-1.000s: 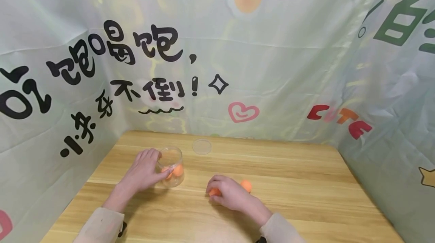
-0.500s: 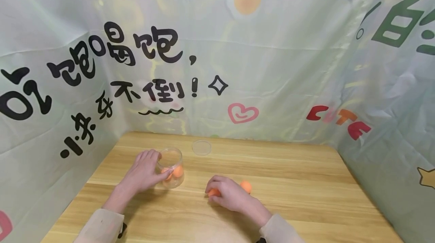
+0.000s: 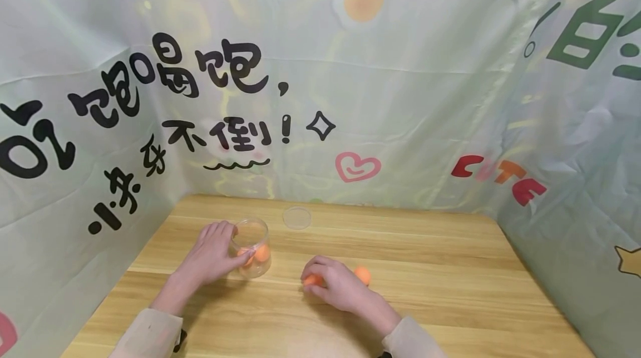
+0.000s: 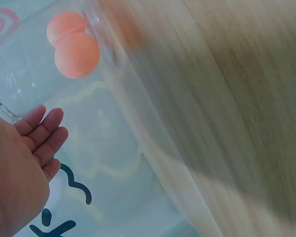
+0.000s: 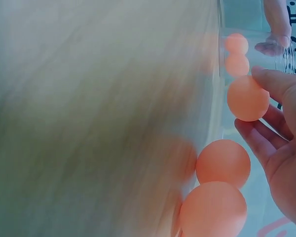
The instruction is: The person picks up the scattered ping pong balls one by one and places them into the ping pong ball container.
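A clear round jar (image 3: 254, 270) stands upright on the table, its top uncovered. Two orange balls (image 4: 77, 55) show at its bottom in the left wrist view. My left hand (image 3: 212, 252) holds the jar near its rim, thumb in front and fingers on the far left side. To the right, my right hand (image 3: 338, 283) pinches an orange ball (image 5: 247, 98) between thumb and fingertips. Two more loose balls (image 5: 223, 164) sit close beside that hand in the right wrist view. From the head, one loose ball (image 3: 362, 276) shows behind it; the other is hidden.
A clear round lid (image 3: 297, 217) lies flat behind the jar, toward the back of the wooden table (image 3: 430, 258). Printed cloth (image 3: 425, 113) hangs along the back and both sides of the table.
My right hand has shifted very slightly to the left and up with the pinched ball. The left hand and the jar have stayed in place.
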Motion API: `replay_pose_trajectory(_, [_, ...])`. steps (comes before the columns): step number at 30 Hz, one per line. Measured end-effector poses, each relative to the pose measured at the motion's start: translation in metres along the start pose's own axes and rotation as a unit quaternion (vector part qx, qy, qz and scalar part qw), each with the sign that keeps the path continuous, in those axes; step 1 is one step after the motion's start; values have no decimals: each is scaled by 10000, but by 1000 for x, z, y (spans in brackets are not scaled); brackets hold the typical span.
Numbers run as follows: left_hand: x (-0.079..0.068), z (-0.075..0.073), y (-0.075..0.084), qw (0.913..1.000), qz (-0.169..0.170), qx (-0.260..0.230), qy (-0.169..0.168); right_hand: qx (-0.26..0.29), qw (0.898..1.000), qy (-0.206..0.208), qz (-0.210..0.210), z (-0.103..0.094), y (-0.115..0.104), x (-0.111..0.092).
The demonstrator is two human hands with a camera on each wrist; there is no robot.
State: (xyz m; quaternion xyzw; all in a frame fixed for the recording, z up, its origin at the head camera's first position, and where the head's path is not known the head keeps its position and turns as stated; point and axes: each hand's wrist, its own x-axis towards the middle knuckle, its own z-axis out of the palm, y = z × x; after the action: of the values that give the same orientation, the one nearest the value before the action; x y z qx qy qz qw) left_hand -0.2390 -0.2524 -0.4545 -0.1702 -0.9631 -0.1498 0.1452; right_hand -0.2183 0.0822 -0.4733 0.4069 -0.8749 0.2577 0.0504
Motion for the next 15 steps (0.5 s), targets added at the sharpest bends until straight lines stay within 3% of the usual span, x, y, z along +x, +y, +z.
replay_pose_trajectory(9, [0, 0, -1, 10000, 16, 35, 13, 229, 9993, 290, -21, 2, 1, 0])
replay_pose_trajectory(15, [0, 0, -1, 10000, 2, 1, -1, 350, 9966, 720, -207, 3, 2, 2])
